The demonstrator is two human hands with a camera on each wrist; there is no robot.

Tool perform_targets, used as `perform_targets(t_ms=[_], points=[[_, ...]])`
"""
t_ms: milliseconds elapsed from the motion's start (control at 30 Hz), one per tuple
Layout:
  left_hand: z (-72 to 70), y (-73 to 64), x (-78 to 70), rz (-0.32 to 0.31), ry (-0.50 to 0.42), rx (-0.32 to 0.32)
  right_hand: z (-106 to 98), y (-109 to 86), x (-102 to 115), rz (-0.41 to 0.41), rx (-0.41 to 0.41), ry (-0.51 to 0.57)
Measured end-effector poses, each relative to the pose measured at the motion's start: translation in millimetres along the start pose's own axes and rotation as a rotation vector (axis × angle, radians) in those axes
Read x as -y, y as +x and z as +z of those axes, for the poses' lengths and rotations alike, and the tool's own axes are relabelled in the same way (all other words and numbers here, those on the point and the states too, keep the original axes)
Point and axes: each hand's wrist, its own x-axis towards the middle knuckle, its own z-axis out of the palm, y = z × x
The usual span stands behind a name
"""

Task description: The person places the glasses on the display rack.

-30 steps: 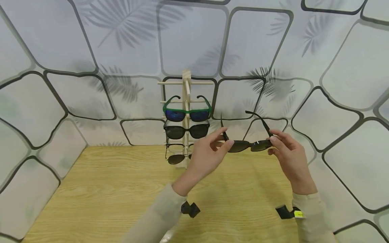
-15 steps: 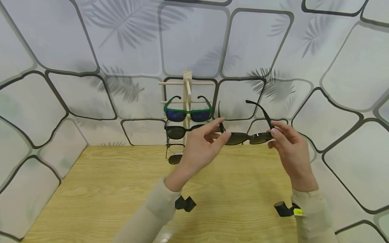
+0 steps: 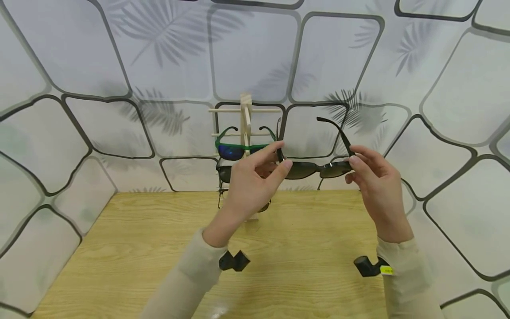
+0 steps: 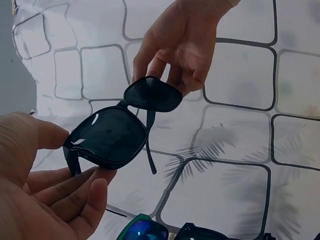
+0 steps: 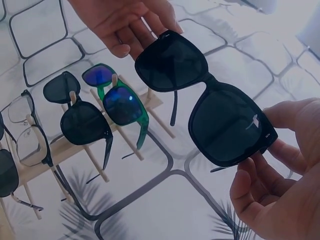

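Observation:
Both hands hold a pair of black sunglasses [image 3: 301,170] in the air, temples unfolded and pointing to the back. My left hand [image 3: 255,179] pinches the left hinge corner between thumb and fingers. At the opposite corner my right hand [image 3: 376,188] pinches the frame the same way. Dark lenses fill the middle of the right wrist view. Behind and left stands a wooden eyewear rack [image 3: 245,106]. On it hang green-framed sunglasses [image 3: 231,152] with blue mirrored lenses, and below them black sunglasses [image 5: 85,124], partly hidden by my left hand in the head view.
Lower on the rack sit clear-lens glasses [image 5: 30,142] and another dark-lensed pair [image 5: 7,172]. The rack's top peg [image 3: 223,110] holds no glasses. A wood-grain table [image 3: 151,248] lies below, with patterned walls [image 3: 175,57] behind and at the sides.
Both hands have lifted the black sunglasses and shifted them leftward toward the rack. My left hand now covers more of the lower glasses and part of the green pair.

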Motion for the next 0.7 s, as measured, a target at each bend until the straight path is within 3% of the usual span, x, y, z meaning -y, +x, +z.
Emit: perform_targets(t_ms=[200, 533, 700], points=[[-8.2, 1.9, -6.8, 0.027, 0.01, -0.008, 7, 3.0, 3, -0.018, 0.044, 0.065], [-25.7, 6.8, -11.6, 0.087, 0.037, -0.056, 27, 12.4, 11, -0.01, 0.029, -0.002], [-35.4, 8.0, -15.1, 0.073, 0.049, -0.083, 39, 16.9, 14, -0.005, 0.035, -0.029]])
